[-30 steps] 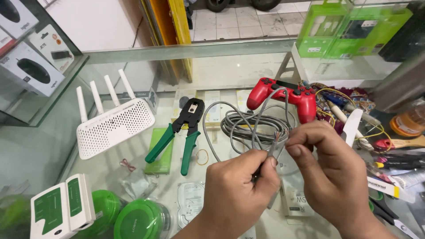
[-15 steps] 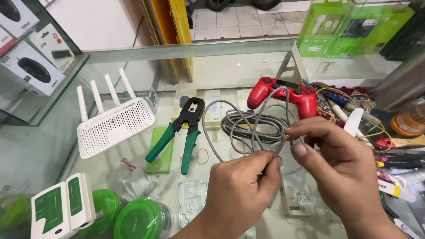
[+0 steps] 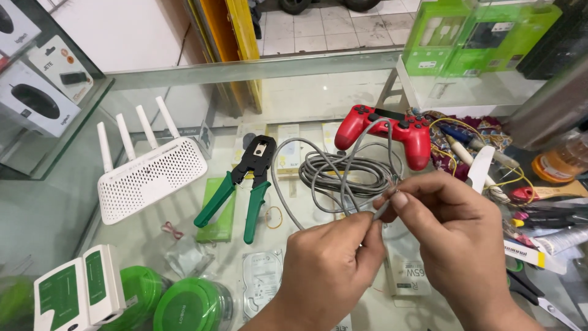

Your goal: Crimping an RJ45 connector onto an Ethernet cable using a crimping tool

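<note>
My left hand [image 3: 327, 270] pinches the end of a grey network cable [image 3: 343, 171] between thumb and fingers. My right hand [image 3: 459, 239] grips the same cable tip from the right, thumb and forefinger closed on the short wire ends at about the middle of the view. The rest of the cable lies coiled on the glass counter [image 3: 184, 227] just beyond my hands. A green-handled crimping tool [image 3: 242, 190] rests to the left of the coil.
A white router with several antennas [image 3: 147, 171] sits at left, a white and green cable tester [image 3: 79, 291] at lower left, a red game controller [image 3: 386, 129] behind the coil. Loose cables, pens and scissors [image 3: 539, 294] crowd the right side.
Both hands have dropped slightly and shifted right, and the right fingers have slid along the cable tip. The coil and tools have not moved.
</note>
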